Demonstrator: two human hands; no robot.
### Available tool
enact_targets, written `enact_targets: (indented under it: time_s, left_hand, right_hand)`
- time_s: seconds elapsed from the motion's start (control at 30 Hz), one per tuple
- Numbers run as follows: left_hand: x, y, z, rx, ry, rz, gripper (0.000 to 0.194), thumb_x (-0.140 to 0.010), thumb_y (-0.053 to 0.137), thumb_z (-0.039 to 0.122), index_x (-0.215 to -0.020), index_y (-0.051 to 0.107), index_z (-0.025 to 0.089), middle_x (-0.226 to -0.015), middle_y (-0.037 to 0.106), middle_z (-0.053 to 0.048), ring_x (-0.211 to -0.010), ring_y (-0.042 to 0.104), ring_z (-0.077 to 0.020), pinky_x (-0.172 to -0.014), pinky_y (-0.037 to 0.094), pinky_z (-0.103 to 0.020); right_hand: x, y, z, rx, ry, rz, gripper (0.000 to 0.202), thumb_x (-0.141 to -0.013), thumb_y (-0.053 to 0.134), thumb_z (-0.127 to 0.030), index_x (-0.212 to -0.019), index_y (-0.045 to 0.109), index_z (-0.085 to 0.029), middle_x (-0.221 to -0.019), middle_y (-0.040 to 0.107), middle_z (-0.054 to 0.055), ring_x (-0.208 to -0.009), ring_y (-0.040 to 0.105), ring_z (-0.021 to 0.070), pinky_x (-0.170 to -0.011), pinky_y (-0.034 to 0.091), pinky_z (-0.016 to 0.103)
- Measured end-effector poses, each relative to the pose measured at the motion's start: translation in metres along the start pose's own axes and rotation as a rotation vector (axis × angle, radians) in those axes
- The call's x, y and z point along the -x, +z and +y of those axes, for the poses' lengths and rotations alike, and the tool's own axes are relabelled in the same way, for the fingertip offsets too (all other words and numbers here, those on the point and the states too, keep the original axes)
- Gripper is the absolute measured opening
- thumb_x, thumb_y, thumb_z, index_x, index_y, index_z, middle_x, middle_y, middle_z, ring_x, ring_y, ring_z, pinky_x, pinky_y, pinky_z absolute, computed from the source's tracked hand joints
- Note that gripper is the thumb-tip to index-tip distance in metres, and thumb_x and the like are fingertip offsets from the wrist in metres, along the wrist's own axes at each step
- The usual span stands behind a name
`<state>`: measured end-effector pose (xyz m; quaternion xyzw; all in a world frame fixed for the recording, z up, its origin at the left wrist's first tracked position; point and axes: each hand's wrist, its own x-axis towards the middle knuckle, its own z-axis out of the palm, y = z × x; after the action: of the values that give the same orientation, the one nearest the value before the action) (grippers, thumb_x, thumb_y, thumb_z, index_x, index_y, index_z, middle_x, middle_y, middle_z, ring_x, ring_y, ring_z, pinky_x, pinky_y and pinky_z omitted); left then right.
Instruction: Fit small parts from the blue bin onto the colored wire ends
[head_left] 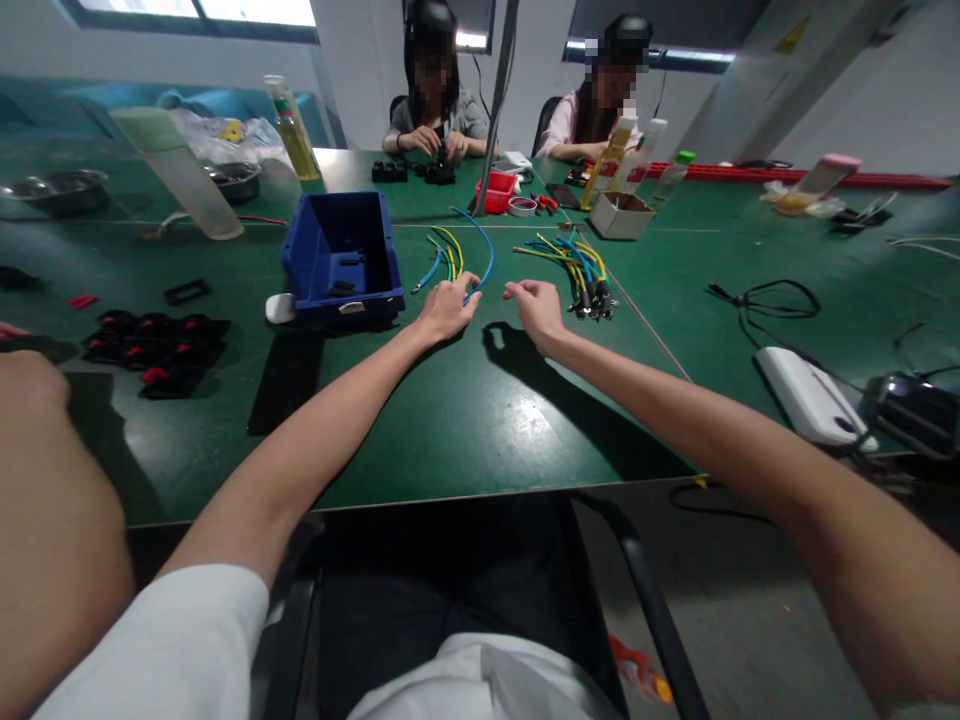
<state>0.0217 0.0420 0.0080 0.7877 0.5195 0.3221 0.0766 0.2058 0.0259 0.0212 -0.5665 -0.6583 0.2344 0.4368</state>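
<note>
My left hand (448, 308) is closed on the lower end of a blue wire (490, 250), which arcs up and away over the green tabletop. Just beyond that hand lie a few loose yellow-green and blue wires (448, 250). My right hand (537, 312) hovers a little to the right with its fingers curled together; whether anything is between the fingertips cannot be made out. Beside it rests a bunch of blue and yellow-green wires (581, 262) with dark ends and metal tips toward me.
A blue bin (345, 255) with small black parts stands left of my hands, near a black phone (285, 382) and several black-and-red parts (154, 345). A white device (810, 395) lies at right. Two people sit across the table, behind bottles and a red box (496, 192).
</note>
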Motion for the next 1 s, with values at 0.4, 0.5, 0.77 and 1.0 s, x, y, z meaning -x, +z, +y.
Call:
enact_targets:
  time_s: [0.4,0.5,0.77,1.0]
  left_hand:
    - [0.006,-0.001,0.017,-0.103,0.098,-0.046,0.036,-0.098,0.047,0.034,-0.128,0.058,0.016,-0.084,0.071,-0.007,-0.084,0.069,-0.0239,-0.082,0.047,-0.032]
    - [0.011,0.001,0.028,-0.112,0.116,-0.075,0.035,-0.097,0.047,0.032,-0.128,0.057,0.016,-0.080,0.069,-0.006,-0.081,0.068,-0.0227,-0.080,0.046,-0.030]
    - [0.013,0.007,0.037,0.021,0.052,0.002,0.028,-0.094,0.052,0.028,-0.120,0.055,0.017,-0.068,0.064,-0.001,-0.068,0.064,-0.0176,-0.071,0.045,-0.027]
    - [0.020,0.005,0.037,0.044,0.059,0.001,0.024,-0.094,0.055,0.032,-0.112,0.058,0.017,-0.068,0.064,-0.001,-0.065,0.063,-0.0163,-0.069,0.045,-0.027]
  right_hand:
    - [0.011,0.015,0.008,-0.431,0.029,-0.123,0.057,-0.080,0.059,-0.074,-0.099,0.059,-0.020,-0.064,0.056,-0.002,-0.049,0.047,0.0112,-0.048,0.038,0.026]
    - [0.012,0.016,0.009,-0.493,0.008,-0.122,0.056,-0.077,0.061,-0.075,-0.096,0.055,-0.023,-0.068,0.058,-0.002,-0.049,0.049,0.0111,-0.046,0.038,0.026]
    - [0.010,0.012,0.014,-0.522,-0.003,-0.099,0.048,-0.080,0.064,-0.069,-0.095,0.050,-0.026,-0.065,0.054,-0.004,-0.050,0.047,0.0104,-0.044,0.037,0.024]
    - [0.008,0.011,0.017,-0.637,0.021,-0.180,0.045,-0.078,0.068,-0.065,-0.084,0.050,-0.024,-0.067,0.053,-0.003,-0.055,0.049,0.0103,-0.042,0.037,0.022]
